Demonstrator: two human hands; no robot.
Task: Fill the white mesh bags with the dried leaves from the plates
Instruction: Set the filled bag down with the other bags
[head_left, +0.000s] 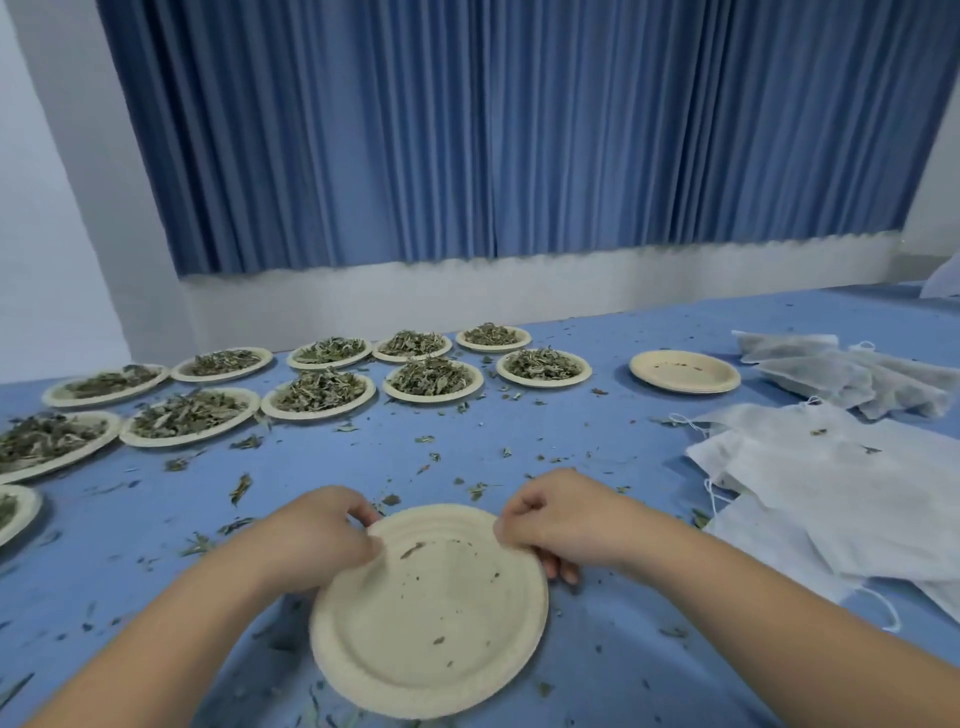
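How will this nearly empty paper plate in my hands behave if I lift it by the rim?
The paper plate looks thin and moulded, so probably very light and slightly bendy where the left hand and right hand pinch its rim. Its few leaf crumbs would likely slide off if tilted.

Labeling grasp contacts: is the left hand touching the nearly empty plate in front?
Touching. Head view: the left hand pinches the far-left rim of the plate, no gap visible; the right hand holds the opposite rim.

Left hand (317, 535) and right hand (563, 519) grip the far rim of a nearly empty paper plate (431, 623), tilted above the blue tablecloth (623, 665).
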